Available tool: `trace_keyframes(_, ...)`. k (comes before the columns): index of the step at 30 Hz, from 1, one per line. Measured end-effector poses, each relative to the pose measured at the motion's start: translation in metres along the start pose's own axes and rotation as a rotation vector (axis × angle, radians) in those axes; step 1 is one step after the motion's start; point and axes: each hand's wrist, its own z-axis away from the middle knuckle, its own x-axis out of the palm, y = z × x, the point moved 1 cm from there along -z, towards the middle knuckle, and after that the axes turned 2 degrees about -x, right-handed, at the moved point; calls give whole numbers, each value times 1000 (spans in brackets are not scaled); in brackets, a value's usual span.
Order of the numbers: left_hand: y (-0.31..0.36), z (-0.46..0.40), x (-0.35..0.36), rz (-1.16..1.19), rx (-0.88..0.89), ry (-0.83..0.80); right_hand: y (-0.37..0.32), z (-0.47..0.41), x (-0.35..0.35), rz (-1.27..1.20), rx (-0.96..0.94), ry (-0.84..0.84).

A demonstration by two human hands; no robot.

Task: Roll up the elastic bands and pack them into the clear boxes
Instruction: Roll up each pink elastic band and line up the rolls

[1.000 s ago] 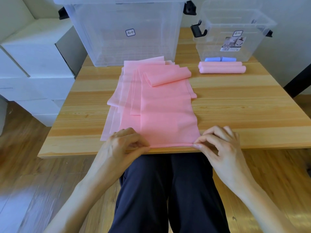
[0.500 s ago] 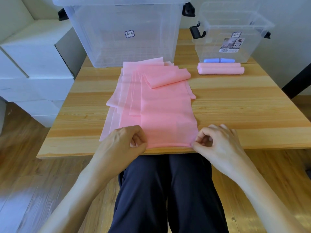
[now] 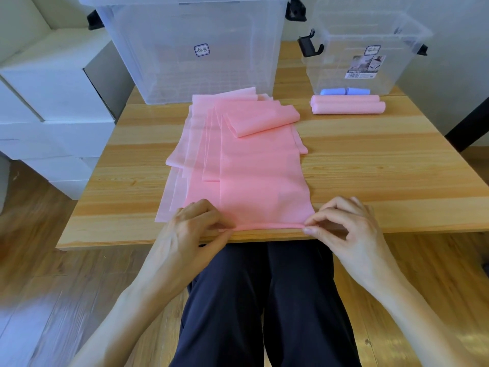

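Several flat pink elastic bands lie stacked on the wooden table (image 3: 370, 165). The top pink band (image 3: 262, 176) reaches the near edge, where a thin rolled fold runs along its end. My left hand (image 3: 193, 229) pinches the left end of that fold. My right hand (image 3: 341, 223) pinches its right end. Two rolled pink bands (image 3: 348, 107) lie at the back right, with two rolled blue bands (image 3: 344, 91) behind them. A small clear box (image 3: 370, 49) stands open at the back right, a large clear box (image 3: 195, 49) at the back middle.
White cartons (image 3: 53, 107) are stacked left of the table. My dark-trousered legs (image 3: 264, 300) are under the near edge. A dark bar (image 3: 468, 123) slants beside the table's right side. Wooden floor surrounds the table.
Both hands have turned the near end of the top pink band over into a thin fold. The fingers shifted slightly at the edge; the stack and rolls did not move.
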Motion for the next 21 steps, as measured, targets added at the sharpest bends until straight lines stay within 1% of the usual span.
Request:
trace_keyframes(4,-1,-4,1,13,-48,-5,2,-2,1,69,-13,9)
trace_keyframes(7,-1,-4,-1,22,-102,-47,1,0,0,116,-15,-26)
trace_keyframes(10,1,-6,-3,70,-171,-83,-3,-5,-1,119,62,-87)
trace_keyframes(13,2,-11,-3,72,-206,-90,-6,-9,0,109,95,-83)
trace_keyframes(17,1,-12,-1,46,-157,-63,-3,-7,1,25,65,-23)
trace_keyframes(21,-5,-7,0,-26,-30,12,5,-1,1,35,-17,4)
